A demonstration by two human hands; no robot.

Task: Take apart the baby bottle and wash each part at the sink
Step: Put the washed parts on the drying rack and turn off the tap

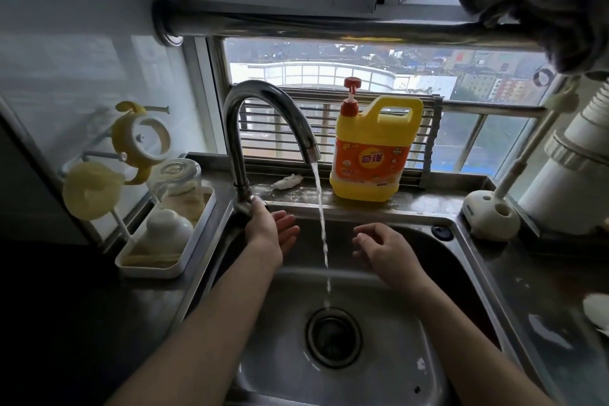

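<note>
The bottle's parts sit on a drying rack tray (pixel 171 269) at the left: the clear bottle body (pixel 179 186) upside down, a yellow handled collar ring (pixel 143 138) hung on a peg, a yellow cap (pixel 90 189) and a white nipple dome (pixel 168 229). Water runs from the chrome faucet (pixel 244 128) into the steel sink (pixel 379 356). My left hand (pixel 272 229) is by the faucet base, fingers straight, holding nothing. My right hand (pixel 384 249) hovers right of the stream, fingers loosely curled and empty.
A yellow dish-soap jug (pixel 374 155) with a red pump stands on the ledge behind the sink. A white brush holder (pixel 491 216) is at the right corner, a crumpled white scrap (pixel 286 181) near the faucet. The drain (pixel 333 336) lies in the basin's middle.
</note>
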